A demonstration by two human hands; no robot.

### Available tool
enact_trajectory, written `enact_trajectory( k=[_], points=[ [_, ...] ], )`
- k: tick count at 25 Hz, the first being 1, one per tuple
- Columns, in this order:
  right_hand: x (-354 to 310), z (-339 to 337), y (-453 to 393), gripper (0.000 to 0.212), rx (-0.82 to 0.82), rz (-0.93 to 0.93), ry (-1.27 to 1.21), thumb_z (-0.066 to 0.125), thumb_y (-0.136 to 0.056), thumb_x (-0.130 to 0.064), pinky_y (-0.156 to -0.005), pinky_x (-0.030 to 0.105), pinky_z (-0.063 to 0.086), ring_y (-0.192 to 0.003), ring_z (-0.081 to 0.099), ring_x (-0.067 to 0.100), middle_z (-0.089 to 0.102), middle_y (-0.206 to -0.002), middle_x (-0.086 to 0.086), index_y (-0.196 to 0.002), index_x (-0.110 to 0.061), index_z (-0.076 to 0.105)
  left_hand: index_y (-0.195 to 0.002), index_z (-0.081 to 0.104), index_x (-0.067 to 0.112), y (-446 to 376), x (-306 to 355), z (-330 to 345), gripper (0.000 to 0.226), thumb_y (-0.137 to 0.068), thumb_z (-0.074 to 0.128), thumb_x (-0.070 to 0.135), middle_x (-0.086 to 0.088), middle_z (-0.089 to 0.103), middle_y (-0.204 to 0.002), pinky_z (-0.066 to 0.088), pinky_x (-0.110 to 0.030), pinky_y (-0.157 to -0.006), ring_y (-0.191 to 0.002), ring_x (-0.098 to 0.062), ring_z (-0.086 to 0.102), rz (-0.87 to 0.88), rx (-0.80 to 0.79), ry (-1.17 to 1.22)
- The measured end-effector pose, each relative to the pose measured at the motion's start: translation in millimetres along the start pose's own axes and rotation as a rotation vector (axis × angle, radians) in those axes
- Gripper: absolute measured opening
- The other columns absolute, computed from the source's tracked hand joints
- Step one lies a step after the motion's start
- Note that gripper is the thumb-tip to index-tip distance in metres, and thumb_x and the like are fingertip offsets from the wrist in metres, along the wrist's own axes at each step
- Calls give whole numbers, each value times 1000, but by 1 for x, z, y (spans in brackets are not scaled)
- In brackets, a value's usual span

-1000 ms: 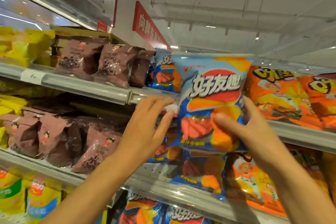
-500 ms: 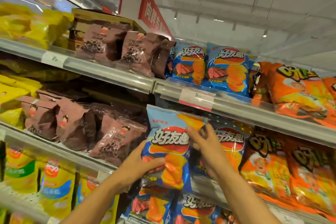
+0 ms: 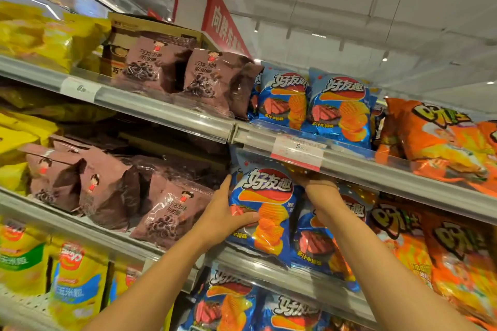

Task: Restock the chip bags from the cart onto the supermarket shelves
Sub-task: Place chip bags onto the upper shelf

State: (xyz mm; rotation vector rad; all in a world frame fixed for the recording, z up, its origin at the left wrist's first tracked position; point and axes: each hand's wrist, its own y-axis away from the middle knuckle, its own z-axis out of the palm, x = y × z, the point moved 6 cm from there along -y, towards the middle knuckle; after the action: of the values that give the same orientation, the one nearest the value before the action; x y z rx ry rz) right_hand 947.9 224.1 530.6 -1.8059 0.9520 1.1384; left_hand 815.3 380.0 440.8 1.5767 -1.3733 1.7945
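Bright, even overhead light from ceiling fixtures (image 3: 318, 34); glare on shelf rails (image 3: 166, 113); motion blur at right (orange bags (image 3: 443, 140)); wide-angle bowing at edges.

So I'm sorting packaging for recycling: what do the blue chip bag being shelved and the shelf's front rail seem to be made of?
The blue chip bag, gripped by the left hand with the right hand at its top, looks like glossy printed plastic or foil film: it crinkles and glints. The front rail looks like clear plastic strip over grey metal; it reflects light, but that is uncertain.
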Motion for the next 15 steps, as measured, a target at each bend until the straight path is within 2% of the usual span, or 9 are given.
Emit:
enact_trajectory(
  k=[1,3,4,5,6,8,10,13,15],
  points=[
    [1,-2,1,15,12,-30,16,71,-93,-30,-71,35,47,-80,62,24,66,-96,7,-100,-21,62,-114,27,75,0,0,1,86,-82,83,18,32,68,-110,53,-10,-78,-104,7,66,36,8,-5],
    [-2,-6,0,11,25,-38,-2,68,-95,-22,-61,33,53,-65,60,16,63,-80,4,-90,-17,60,-126,29,66,-5,-5,2,85,-84,81,13,34,69,-107,55,-12,-72,-99,6,69,53,38,52],
    [-3,-7,-2,17,14,-23,5,64,-98,-19,-68,36,57,-61,57,18,58,-74,6,-84,-14,55,-132,26,58,-9,-9,2,87,-84,81,10,32,71,-105,56,-13,-69,-96,5,70,44,59,75],
    [-5,-7,-3,22,6,-12,24,61,-100,-18,-84,41,57,-63,55,24,55,-72,11,-80,-13,52,-134,24,55,-12,-7,3,89,-83,80,9,32,71,-103,55,-12,-68,-94,6,70,40,78,106],
    [-8,-7,0,21,18,-32,52,61,-100,-20,-92,47,53,-70,58,29,60,-76,15,-81,-14,53,-133,24,55,-14,-7,4,87,-84,79,8,34,70,-101,54,-10,-69,-94,7,70,47,92,91],
    [-11,-6,11,9,55,-176,130,68,-95,-25,-85,46,53,-90,65,34,70,-97,14,-97,-17,64,-127,30,57,-14,-13,6,81,-85,78,8,35,70,-101,54,-12,-73,-97,5,70,46,107,78],
    [4,2,26,27,-2,-331,332,71,-92,-21,-87,38,53,-105,65,29,67,-114,10,-116,-18,62,-121,36,60,-10,-22,7,75,-85,78,9,32,72,-103,55,-14,-74,-99,1,71,34,102,59],
    [40,18,54,56,-83,-470,594,64,-97,-29,-111,34,43,-137,43,19,33,-154,3,-148,-29,42,-121,37,62,-5,-23,9,70,-86,77,16,31,71,-108,55,-13,-77,-102,4,68,25,70,-55],
    [60,27,67,57,-85,-525,743,56,-102,-35,-119,36,32,-152,21,17,12,-167,-1,-155,-30,34,-142,28,53,3,-14,12,79,-87,77,26,23,57,-134,50,-26,-101,-125,0,54,46,83,-227]
  ],
)
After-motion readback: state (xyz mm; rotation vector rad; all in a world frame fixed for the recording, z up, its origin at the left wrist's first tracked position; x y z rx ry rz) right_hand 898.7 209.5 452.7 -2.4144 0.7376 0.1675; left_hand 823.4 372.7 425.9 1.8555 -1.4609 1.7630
